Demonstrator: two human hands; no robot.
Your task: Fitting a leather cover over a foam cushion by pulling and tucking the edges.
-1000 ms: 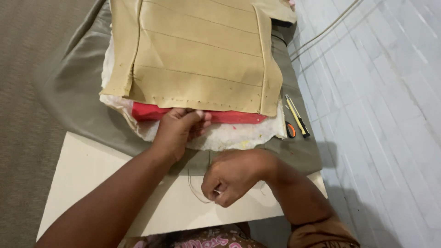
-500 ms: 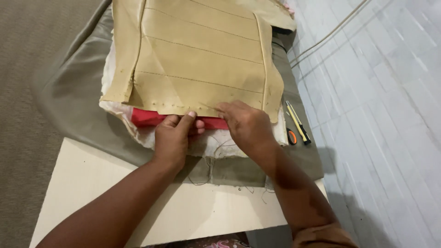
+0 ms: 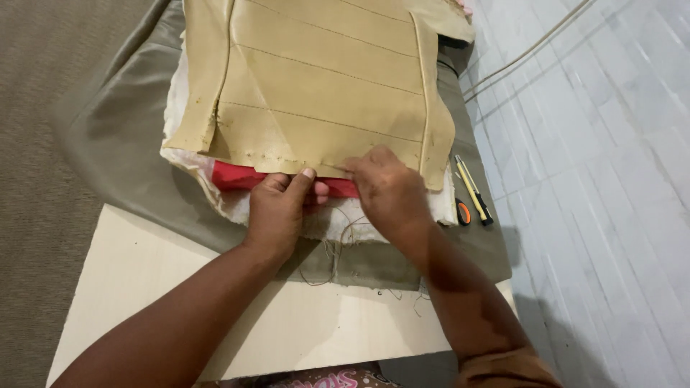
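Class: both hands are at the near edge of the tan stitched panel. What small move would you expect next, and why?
Probably drawing the thread taut: the right hand pinches the tan panel edge where the stitch row ends, the left hand presses the red fabric beside it, and loose thread trails below.

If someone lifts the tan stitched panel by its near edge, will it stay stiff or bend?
The tan stitched panel would probably bend: its edges already drape over the white padding. The stitched seams may make it fold along those lines. It looks thin, so likely light, and both hands, left hand and right hand, press it flat easily.
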